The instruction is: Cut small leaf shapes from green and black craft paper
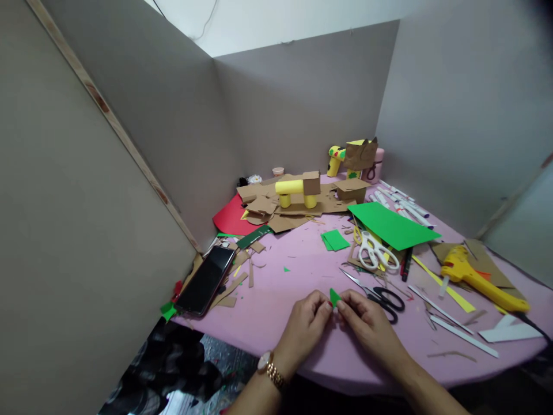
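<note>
Near the front edge of the table, my left hand (311,317) and my right hand (360,317) meet around a small green paper piece (334,297). Both hands pinch it between thumb and fingers, and its pointed tip sticks up between them. Just beyond my right hand lie black-handled scissors (384,300), their blades pointing away to the left. White-handled scissors (375,253) rest farther back. Two or so green paper squares (335,240) lie mid-table. Behind them stands a yellow paper-tube figure (290,187) with a brown cardboard box head.
A yellow glue gun (484,279) lies at the right beside white paper strips (464,336). A green sheet (393,225) and several markers (404,204) are behind it. To the left are a phone (206,281) and cardboard scraps (231,290). Grey partitions (302,109) enclose the table.
</note>
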The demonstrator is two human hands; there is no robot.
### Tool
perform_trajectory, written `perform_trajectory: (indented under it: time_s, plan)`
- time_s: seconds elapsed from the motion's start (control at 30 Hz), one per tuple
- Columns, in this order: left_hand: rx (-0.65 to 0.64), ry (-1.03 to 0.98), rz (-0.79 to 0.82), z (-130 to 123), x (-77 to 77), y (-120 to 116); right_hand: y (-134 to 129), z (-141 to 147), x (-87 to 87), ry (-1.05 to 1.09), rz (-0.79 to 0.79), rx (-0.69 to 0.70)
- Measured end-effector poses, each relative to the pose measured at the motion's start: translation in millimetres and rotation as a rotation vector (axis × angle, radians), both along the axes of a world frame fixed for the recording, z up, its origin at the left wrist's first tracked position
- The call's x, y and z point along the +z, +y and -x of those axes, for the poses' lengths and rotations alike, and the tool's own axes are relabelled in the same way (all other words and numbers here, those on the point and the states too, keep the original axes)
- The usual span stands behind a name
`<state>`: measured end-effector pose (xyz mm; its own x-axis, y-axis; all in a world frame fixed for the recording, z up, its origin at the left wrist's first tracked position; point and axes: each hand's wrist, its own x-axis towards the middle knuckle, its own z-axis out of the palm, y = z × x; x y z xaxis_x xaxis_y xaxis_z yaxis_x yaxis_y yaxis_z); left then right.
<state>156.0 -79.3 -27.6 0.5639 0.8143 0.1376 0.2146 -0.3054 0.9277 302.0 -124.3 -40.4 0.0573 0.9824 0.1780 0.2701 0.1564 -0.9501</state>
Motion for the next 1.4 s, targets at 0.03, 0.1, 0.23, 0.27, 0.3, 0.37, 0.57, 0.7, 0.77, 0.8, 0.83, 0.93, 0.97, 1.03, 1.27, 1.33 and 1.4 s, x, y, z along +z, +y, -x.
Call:
perform_trajectory:
  time_s: [0.03,0.1,0.23,0.27,0.3,0.37,0.57,0.7,0.77,0.8,0.83,0.93,0.97,1.03,1.27,1.33,1.4]
  plan:
    - [0.007,-0.009,0.005,-0.1,-0.3,0.6,0.0,0.0,0.6,-0.009,-0.003,0.012]
    - [0.039,-0.027,0.014,0.1,-1.8,1.9,0.1,0.3,1.8,-0.027,-0.005,0.042]
    - [0.094,-0.055,0.035,1.0,-6.2,3.5,0.0,2.3,5.1,-0.032,-0.003,0.082]
    - [0.096,-0.062,0.045,1.1,-7.0,3.5,-0.1,2.8,6.1,-0.027,-0.003,0.088]
    - [0.094,-0.069,0.056,1.1,-7.5,3.4,-0.2,3.3,7.1,-0.021,-0.004,0.095]
    - [0.084,-0.083,0.080,0.8,-7.9,3.1,-0.3,3.9,8.8,-0.012,-0.006,0.109]
    - [0.059,-0.121,0.105,0.7,-6.7,2.6,-0.1,2.6,7.3,-0.008,-0.007,0.090]
    - [0.039,-0.107,0.088,1.3,-5.8,1.7,-1.1,1.5,5.1,-0.015,-0.003,0.073]
    - [0.037,-0.109,0.098,1.2,-5.6,1.4,-1.6,1.6,5.5,-0.012,-0.001,0.080]
    - [0.038,-0.112,0.104,1.1,-5.8,1.4,-1.7,1.7,5.9,-0.010,0.000,0.078]
    - [0.038,-0.116,0.108,0.8,-6.2,1.4,-1.7,1.8,6.3,-0.008,0.000,0.067]
    - [0.025,-0.131,0.126,-0.5,-9.5,2.0,-1.1,1.5,6.6,-0.006,0.006,0.016]
    - [0.019,-0.138,0.137,-0.9,-11.0,2.3,-0.9,1.3,6.2,-0.006,0.010,0.005]
    - [0.007,-0.153,0.164,-1.6,-13.7,2.6,-0.4,1.0,5.1,-0.002,0.017,0.007]
    - [-0.011,-0.158,0.176,0.6,-12.6,-1.2,-0.6,0.1,2.4,0.037,0.024,-0.029]
    - [-0.002,-0.137,0.154,1.6,-11.2,-2.9,-0.4,0.0,2.5,0.047,0.026,-0.029]
    - [0.012,-0.106,0.129,1.9,-10.3,-4.4,0.2,0.2,2.3,0.057,0.027,-0.018]
